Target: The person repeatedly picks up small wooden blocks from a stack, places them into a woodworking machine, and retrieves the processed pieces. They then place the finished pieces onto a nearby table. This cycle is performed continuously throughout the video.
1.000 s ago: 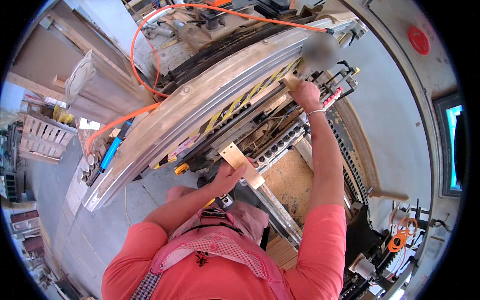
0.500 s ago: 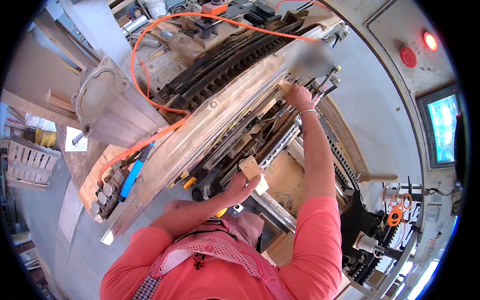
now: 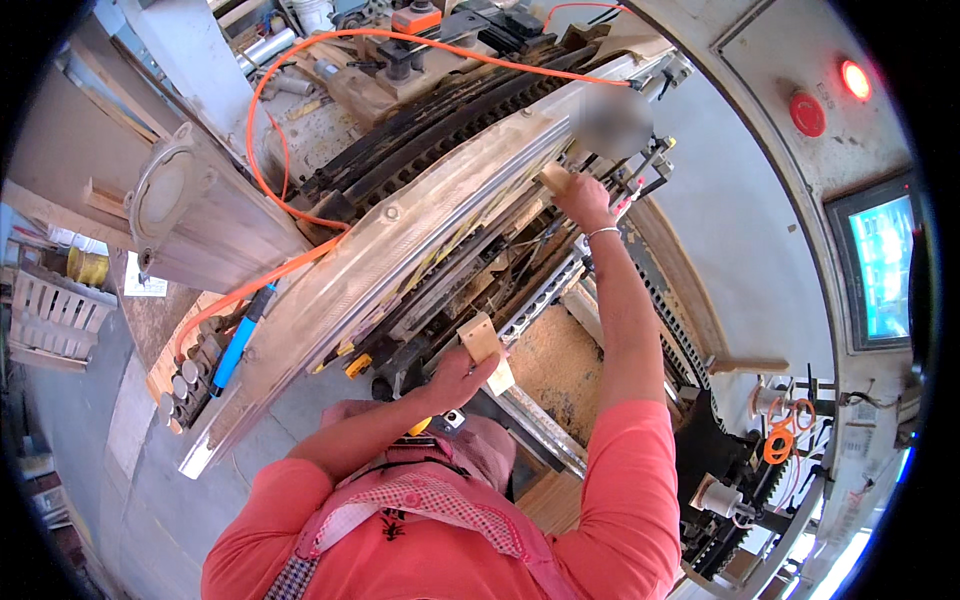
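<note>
pale wooden block: fingers of my left hand clamp it midway, likely leaving its holed end clear; my right hand pinches another wooden piece.

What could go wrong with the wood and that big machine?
The right hand, gripping a small wooden piece, is close among parts of the machine, so it might get pinched if something moved. The person's bracelet could snag on a part nearby. And the wooden piece with holes in the left hand might slip and drop.
</note>
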`<action>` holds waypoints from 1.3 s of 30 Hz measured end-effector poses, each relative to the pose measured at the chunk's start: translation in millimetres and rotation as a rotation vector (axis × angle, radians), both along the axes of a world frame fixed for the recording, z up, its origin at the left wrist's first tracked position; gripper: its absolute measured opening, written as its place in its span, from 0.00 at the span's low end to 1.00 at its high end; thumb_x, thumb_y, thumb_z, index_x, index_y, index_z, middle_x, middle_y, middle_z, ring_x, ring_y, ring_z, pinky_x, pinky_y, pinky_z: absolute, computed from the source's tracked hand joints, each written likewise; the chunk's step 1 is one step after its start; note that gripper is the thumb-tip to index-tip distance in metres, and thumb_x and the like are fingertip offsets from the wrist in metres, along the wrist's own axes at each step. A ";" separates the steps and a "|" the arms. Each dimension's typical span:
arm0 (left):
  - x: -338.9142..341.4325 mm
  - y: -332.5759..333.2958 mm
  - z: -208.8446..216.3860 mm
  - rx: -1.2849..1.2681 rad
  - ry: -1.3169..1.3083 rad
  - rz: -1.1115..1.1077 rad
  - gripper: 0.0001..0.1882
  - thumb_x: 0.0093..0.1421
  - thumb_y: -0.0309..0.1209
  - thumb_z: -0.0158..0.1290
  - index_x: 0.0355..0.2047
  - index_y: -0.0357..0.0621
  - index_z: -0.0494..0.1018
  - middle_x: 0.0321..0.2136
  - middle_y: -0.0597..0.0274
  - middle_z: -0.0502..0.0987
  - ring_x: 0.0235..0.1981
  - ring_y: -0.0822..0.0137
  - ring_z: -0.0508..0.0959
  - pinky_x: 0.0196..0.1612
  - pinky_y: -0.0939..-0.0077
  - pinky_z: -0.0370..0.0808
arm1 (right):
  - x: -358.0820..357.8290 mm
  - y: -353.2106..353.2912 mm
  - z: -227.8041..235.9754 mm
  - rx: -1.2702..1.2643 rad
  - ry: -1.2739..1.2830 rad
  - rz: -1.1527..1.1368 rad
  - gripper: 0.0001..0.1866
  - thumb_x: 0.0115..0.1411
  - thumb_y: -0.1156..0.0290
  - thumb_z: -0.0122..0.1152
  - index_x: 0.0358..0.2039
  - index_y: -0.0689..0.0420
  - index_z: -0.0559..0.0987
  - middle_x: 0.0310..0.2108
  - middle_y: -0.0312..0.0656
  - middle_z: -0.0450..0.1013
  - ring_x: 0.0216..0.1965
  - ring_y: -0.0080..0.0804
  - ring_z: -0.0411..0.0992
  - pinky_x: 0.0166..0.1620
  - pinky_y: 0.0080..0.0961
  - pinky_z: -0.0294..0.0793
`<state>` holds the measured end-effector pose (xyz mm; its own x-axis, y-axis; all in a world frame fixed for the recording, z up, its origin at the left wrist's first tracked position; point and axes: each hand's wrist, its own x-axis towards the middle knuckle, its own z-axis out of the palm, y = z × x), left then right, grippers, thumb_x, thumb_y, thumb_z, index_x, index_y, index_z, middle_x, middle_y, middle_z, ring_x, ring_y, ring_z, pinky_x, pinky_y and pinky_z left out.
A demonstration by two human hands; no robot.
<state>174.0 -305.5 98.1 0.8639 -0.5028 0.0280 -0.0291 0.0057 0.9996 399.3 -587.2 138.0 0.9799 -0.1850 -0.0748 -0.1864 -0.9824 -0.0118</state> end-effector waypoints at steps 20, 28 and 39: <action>3.7 -10.4 -0.4 0.015 0.014 0.010 0.11 0.61 0.31 0.45 0.36 0.36 0.72 0.27 0.57 0.76 0.29 0.69 0.76 0.34 0.76 0.71 | 1.7 -10.5 -6.0 0.079 -0.011 0.058 0.20 0.44 0.58 0.62 0.32 0.60 0.76 0.32 0.50 0.75 0.36 0.45 0.74 0.41 0.36 0.73; 3.1 -8.6 -3.1 -0.044 0.112 -0.014 0.10 0.60 0.31 0.45 0.36 0.37 0.72 0.29 0.60 0.76 0.30 0.69 0.76 0.34 0.76 0.70 | 3.8 -12.1 -9.2 0.056 -0.055 0.084 0.18 0.44 0.59 0.61 0.30 0.61 0.77 0.30 0.51 0.75 0.36 0.45 0.74 0.41 0.35 0.73; 7.7 -10.4 6.4 0.181 -0.198 -0.078 0.11 0.59 0.32 0.47 0.38 0.40 0.73 0.37 0.54 0.72 0.42 0.56 0.71 0.47 0.66 0.65 | -0.5 -10.5 -7.7 0.054 -0.135 0.102 0.12 0.44 0.66 0.57 0.27 0.60 0.78 0.30 0.50 0.75 0.34 0.45 0.75 0.38 0.35 0.75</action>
